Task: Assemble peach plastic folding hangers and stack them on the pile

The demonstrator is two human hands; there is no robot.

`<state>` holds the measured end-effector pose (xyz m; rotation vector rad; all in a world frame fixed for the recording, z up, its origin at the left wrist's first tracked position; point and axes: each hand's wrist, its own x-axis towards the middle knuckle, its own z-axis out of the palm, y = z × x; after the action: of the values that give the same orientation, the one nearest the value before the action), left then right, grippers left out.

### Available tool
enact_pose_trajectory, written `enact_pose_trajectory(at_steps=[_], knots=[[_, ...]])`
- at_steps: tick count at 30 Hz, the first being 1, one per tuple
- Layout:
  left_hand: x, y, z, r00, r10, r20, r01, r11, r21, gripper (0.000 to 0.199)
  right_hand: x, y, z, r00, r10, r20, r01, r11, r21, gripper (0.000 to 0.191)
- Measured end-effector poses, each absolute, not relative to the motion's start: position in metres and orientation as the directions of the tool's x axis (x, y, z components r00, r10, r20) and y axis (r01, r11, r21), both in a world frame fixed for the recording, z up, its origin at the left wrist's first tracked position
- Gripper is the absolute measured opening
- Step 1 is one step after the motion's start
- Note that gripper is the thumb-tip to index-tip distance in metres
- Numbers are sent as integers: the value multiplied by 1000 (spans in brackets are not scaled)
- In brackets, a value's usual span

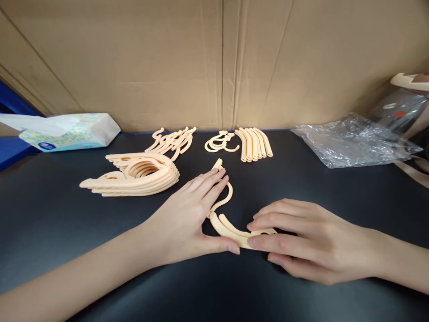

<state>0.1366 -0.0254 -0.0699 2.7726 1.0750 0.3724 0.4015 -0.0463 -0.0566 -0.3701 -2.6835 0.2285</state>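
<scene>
Well short of the tabletop's (134,286) back edge, my left hand (197,210), thumb splayed, covers one hanger (229,233); my right hand (311,237) pinches it. The leftward stack (164,181) looks done; back-edge rods (254,143) and hooks (224,133) lie unjoined.

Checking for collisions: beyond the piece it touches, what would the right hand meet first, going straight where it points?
The right hand would probably meet the left hand at its thumb; depth is unclear.

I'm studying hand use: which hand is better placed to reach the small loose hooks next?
Probably the left hand: it lies nearer the hooks; the right hand is farther off, at the curved piece.
</scene>
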Motion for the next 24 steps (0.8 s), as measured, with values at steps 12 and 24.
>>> enact_pose_trajectory(at_steps=[12,24], knots=[[130,-27,-70,749,646,145,534,-719,444,84,405,-38,-64,-867,313,389,249,946,-205,29],[132,-24,-71,724,622,297,500,-771,395,58,410,-30,-64,-839,402,368,369,916,-160,40]])
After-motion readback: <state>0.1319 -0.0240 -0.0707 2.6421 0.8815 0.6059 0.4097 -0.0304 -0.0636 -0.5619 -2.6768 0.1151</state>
